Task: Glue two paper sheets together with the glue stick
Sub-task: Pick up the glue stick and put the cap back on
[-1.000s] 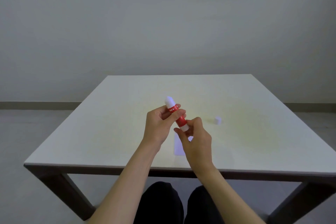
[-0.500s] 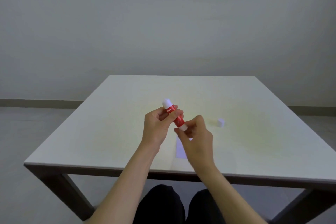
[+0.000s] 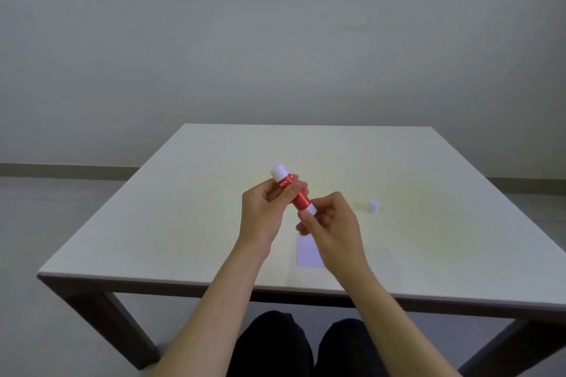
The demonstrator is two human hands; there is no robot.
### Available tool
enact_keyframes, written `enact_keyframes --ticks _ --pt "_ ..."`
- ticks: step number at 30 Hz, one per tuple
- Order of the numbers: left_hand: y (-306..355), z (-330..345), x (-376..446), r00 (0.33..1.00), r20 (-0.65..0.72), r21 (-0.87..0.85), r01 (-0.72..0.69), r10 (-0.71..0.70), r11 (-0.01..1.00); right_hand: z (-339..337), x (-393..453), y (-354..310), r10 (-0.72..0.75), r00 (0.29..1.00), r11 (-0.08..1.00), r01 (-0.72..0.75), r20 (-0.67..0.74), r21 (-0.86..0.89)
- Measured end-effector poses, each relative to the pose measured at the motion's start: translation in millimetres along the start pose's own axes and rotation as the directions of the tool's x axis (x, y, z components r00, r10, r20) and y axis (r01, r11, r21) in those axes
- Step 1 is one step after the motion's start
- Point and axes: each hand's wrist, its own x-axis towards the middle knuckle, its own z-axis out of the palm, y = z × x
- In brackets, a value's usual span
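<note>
The left hand [image 3: 263, 208] grips the glue stick [image 3: 292, 191] (uncapped, tilted). The right hand [image 3: 333, 223] pinches its near end above the paper [image 3: 307, 252]. A cap [image 3: 374, 206] stands right.

One glue stick [image 3: 299, 201], one cap [image 3: 374, 206], one visible paper [image 3: 307, 252], one table [image 3: 153, 223], two hands.

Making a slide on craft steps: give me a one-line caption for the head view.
Left hand holds uncapped glue stick, right hand at its base, above paper; cap on table.
</note>
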Motion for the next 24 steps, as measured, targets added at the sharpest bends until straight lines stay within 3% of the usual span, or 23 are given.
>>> enact_keyframes --ticks 2,4,6,8,10,12,14,16,18,19,20,22,23,24 --pt "-1.9 2.8 -0.9 1.0 0.003 0.008 0.001 -0.001 1.0 3.1 -4.9 10.1 -0.339 0.94 0.837 0.282 -0.041 -0.468" --pt "-3.5 4.1 -1.4 1.0 -0.014 0.027 0.002 -0.002 1.0 0.4 -4.2 15.0 -0.47 0.881 0.656 0.388 0.052 -0.647" --pt "-5.2 1.5 -0.2 0.998 -0.061 0.057 0.005 -0.001 0.998 -14.0 9.5 17.4 -0.372 0.922 0.657 0.342 0.105 -0.672" --pt "-5.6 -5.5 2.1 0.997 -0.075 0.142 -0.013 0.023 0.99 -39.6 31.9 25.8 -0.256 0.965 0.618 0.207 0.054 -0.758" --pt "-6.6 -12.9 2.9 0.998 0.006 0.339 -0.062 0.064 0.939 -69.7 51.1 36.9 -0.113 0.993 0.411 0.022 -0.027 -0.911" --pt "-8.7 -17.5 3.4 0.99 0.084 0.549 -0.142 0.115 0.823 -90.4 61.8 49.1 0.057 0.998 0.146 -0.045 -0.037 -0.988" --pt "-12.5 -18.6 4.9 0.972 0.104 0.691 -0.222 0.21 0.688 -100.2 66.0 58.8 0.2 0.979 0.044 -0.042 -0.033 -0.998" --pt "-13.5 -17.4 5.5 0.948 0.116 0.771 -0.275 0.298 0.574 -102.1 65.8 61.7 0.2 0.98 0.025 -0.027 -0.022 -0.999" --pt "-12.8 -16.8 5.7 0.931 0.158 0.807 -0.314 0.331 0.501 -101.9 63.3 61.2 0.106 0.994 -0.029 0.006 0.003 -1.0" --pt "-12.9 -16.9 5.8 0.928 0.177 0.82 -0.323 0.327 0.473 -100.7 62.1 59.2 0.084 0.996 -0.004 0.012 0.011 -1.0" --pt "-13.1 -17.1 5.4 0.928 0.189 0.831 -0.326 0.322 0.451 -98.8 61.1 55.3 0.083 0.997 0.113 0.001 0.011 -0.994" --pt "-14.1 -17.5 4.6 0.92 0.193 0.842 -0.334 0.341 0.425 -89.1 56.4 41.2 0.132 0.991 0.575 -0.081 -0.006 -0.814" --pt "-14.5 -17.0 4.3 0.915 0.191 0.845 -0.337 0.354 0.415 -82.0 52.5 31.6 0.167 0.986 0.781 -0.128 0.008 -0.611" --pt "-14.5 -16.2 3.8 0.911 0.193 0.851 -0.34 0.364 0.401 -74.1 47.6 21.0 0.188 0.981 0.908 -0.159 0.04 -0.387"
